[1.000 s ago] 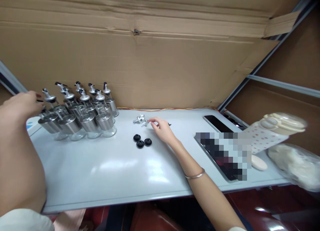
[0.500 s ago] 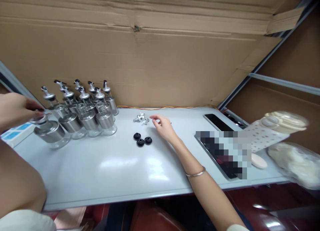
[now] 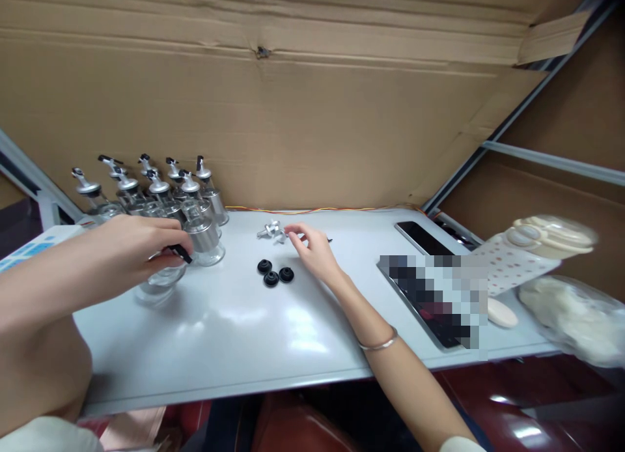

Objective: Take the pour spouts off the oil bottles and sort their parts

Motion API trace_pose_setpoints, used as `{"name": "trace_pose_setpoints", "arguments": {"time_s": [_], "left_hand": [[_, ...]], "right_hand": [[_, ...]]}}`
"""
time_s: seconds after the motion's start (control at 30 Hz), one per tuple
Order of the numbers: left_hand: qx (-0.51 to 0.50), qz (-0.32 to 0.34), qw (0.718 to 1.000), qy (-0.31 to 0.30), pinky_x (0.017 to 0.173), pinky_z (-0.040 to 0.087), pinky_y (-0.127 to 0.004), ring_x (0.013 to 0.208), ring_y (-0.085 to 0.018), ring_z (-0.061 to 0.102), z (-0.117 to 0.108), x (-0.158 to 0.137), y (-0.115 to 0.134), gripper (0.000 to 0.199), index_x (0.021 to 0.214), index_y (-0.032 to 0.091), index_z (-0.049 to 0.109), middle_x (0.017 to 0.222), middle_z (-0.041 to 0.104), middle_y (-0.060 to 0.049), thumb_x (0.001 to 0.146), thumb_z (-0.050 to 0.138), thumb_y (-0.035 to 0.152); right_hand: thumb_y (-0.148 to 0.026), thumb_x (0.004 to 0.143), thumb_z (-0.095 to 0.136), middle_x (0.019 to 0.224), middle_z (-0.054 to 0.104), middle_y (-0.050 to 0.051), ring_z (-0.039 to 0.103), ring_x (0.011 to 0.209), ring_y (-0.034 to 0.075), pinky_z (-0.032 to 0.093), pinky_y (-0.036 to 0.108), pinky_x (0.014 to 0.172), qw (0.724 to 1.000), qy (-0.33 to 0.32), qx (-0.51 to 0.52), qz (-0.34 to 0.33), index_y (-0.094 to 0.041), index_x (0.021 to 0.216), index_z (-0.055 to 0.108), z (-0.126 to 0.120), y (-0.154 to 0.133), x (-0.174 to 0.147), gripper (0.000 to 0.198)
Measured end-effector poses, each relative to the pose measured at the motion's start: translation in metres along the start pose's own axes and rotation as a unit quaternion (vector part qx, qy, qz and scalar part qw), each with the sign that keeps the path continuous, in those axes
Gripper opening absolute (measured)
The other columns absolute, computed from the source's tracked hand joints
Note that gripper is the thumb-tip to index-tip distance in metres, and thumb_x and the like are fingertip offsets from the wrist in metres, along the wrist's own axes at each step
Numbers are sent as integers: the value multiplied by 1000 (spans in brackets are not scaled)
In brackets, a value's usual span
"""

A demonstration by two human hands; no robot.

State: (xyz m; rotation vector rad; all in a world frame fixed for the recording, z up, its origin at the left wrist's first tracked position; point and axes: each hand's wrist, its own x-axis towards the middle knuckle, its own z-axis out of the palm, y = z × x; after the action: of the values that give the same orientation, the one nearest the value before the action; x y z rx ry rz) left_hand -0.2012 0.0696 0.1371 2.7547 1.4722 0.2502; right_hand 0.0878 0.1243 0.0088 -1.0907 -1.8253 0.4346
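My left hand is pinched around a small black piece, whose kind I cannot make out. It is above a clear glass bottle, which the hand partly hides. Fingers curved, with a gap between thumb and forefinger, my right hand rests by a small pile of silver pourer spouts. Its forefinger reaches the pile's right side. Several black rubber-like stoppers lie nearer me. Behind my left hand stand bottles with silver pourer tops; an uncapped bottle with a steel sleeve is in front of them.
A phone, a larger dark device partly blurred out, and a dotted tumbler lie on the right. Near them are a pale oval object and a plastic bag. A blue-and-white box is at the left; cardboard walls the back.
My left hand has moved right from the leftmost bottle, and a black piece now shows between its fingers. My right hand has shifted slightly left, toward the silver spouts.
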Motion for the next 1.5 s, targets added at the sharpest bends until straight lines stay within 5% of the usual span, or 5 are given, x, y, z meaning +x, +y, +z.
{"name": "trace_pose_setpoints", "arguments": {"time_s": [0.37, 0.7, 0.93, 1.07, 1.5], "left_hand": [[-58, 159, 982, 86, 57, 43, -22, 66, -14, 63, 1, 14, 28, 19, 90, 25, 66, 81, 67, 0, 88, 49, 33], [-274, 210, 937, 42, 72, 47, -24, 81, -15, 58, 32, 46, 54, 20, 87, 18, 59, 87, 60, -4, 89, 52, 37], [-548, 269, 761, 219, 83, 49, -42, 97, -25, 58, 113, 59, 85, 40, 104, 21, 51, 97, 59, -8, 82, 53, 55], [-570, 259, 732, 268, 82, 51, -46, 102, -27, 58, 136, 57, 95, 56, 115, 26, 39, 110, 54, -10, 75, 58, 60], [-567, 180, 796, 111, 79, 53, -42, 93, -29, 59, 158, 60, 95, 59, 110, 22, 44, 100, 54, -8, 62, 71, 42]], "right_hand": [[-46, 72, 70, 101, 68, 9, 64, 91, 19, 51, 34, 78, 965, -172, 187, -66, -18, 104, 61, 16, -52, -21, 43], [-43, 84, 55, 102, 66, 9, 62, 98, 21, 49, 34, 86, 954, -119, 267, -71, -16, 109, 56, 20, -73, -35, 38], [-45, 81, 45, 92, 62, 8, 60, 85, 21, 52, 35, 74, 962, -8, 234, -140, -19, 100, 53, 22, -72, -37, 33], [-41, 78, 48, 96, 61, 9, 59, 89, 22, 51, 37, 76, 963, 16, 225, -147, -19, 95, 50, 20, -74, -37, 28], [-30, 71, 57, 59, 49, -1, 46, 60, 16, 41, 33, 61, 981, 32, 53, -186, -22, 62, 47, -7, -75, -22, 16]]}}
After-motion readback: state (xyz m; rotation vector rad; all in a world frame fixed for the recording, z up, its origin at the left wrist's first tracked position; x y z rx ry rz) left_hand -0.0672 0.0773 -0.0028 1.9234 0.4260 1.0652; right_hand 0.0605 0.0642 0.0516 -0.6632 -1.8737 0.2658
